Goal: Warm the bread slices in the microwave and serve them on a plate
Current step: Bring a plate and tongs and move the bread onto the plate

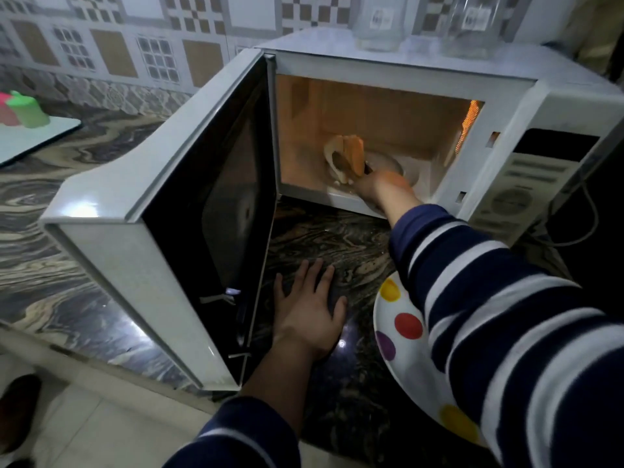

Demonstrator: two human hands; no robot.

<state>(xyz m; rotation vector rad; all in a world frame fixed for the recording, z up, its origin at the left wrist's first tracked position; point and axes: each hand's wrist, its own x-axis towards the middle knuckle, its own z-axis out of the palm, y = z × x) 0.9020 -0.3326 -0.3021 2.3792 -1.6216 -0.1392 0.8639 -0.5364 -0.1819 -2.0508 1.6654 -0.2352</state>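
The white microwave (398,65) stands on the counter with its door (189,211) swung wide to the left and its lit cavity showing. Inside, my right hand (378,187) grips bread slices (347,157), holding them upright over the glass turntable (388,163). My left hand (309,305) rests flat on the dark marbled counter in front of the microwave, fingers spread, holding nothing. A white plate with coloured dots (401,332) sits on the counter at the right, partly hidden under my striped right sleeve.
Two clear jars (378,21) stand on top of the microwave. The control panel (526,187) is on its right side, with a cable behind. At the far left a white board (33,136) carries green and pink cups (27,109). The counter edge runs along the bottom left.
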